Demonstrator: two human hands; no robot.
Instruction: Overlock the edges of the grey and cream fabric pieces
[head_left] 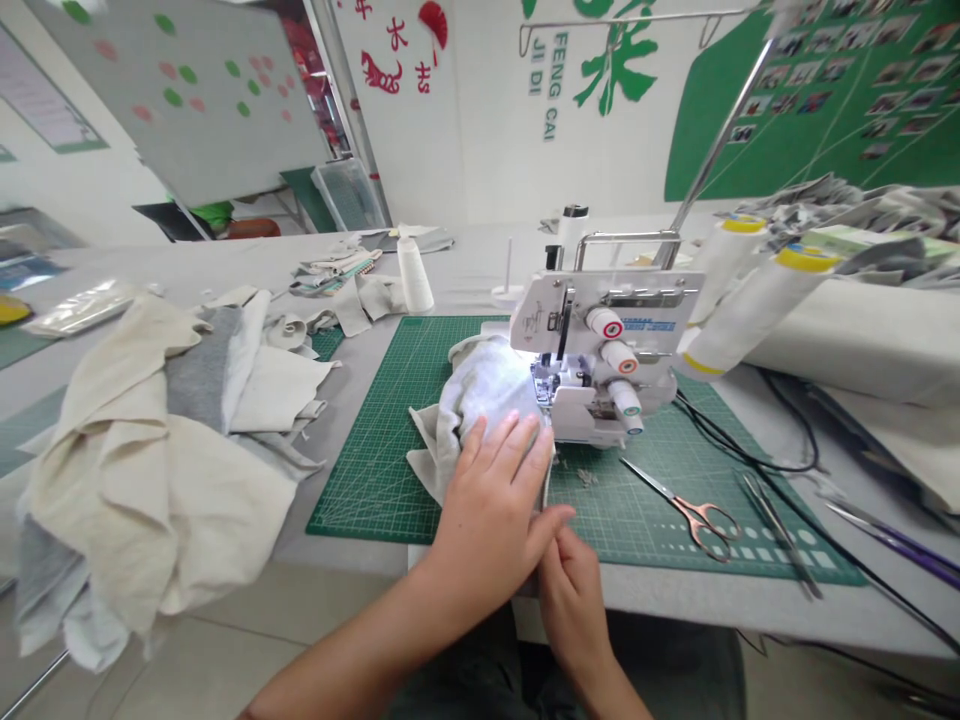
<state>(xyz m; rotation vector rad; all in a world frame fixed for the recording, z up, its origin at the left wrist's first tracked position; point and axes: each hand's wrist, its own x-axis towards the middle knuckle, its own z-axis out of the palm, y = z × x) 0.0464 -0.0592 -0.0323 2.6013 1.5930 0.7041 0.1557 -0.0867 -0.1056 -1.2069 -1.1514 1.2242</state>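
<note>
- Your left hand [499,500] lies flat, fingers spread and extended, palm down on the fabric piece [480,385]. It presses on the cloth and clasps nothing.
- Your right hand [574,585] sits just below and beside the left thumb, touching it. Its fingers are drawn together, pinching the near edge of the fabric piece where it hangs toward the table edge.
- The fabric piece is a pale grey-white bundle. It runs from under your left palm forward to the needle area of the overlock machine [600,350], right ahead of your left fingertips.
- The cloth and the machine rest on a green cutting mat [375,440], which spreads out on both sides of your hands.
- To the right of your right hand, a pair of scissors [686,505] lies on the mat, near but not touching. Tweezers [776,530] lie just beyond them.
- Well to the left of your left hand, a heap of cream and grey cloth [165,450] spills over the table edge.
- Beyond the machine, up and to the right of your grip, stand large thread cones [757,305] with yellow caps.
</note>
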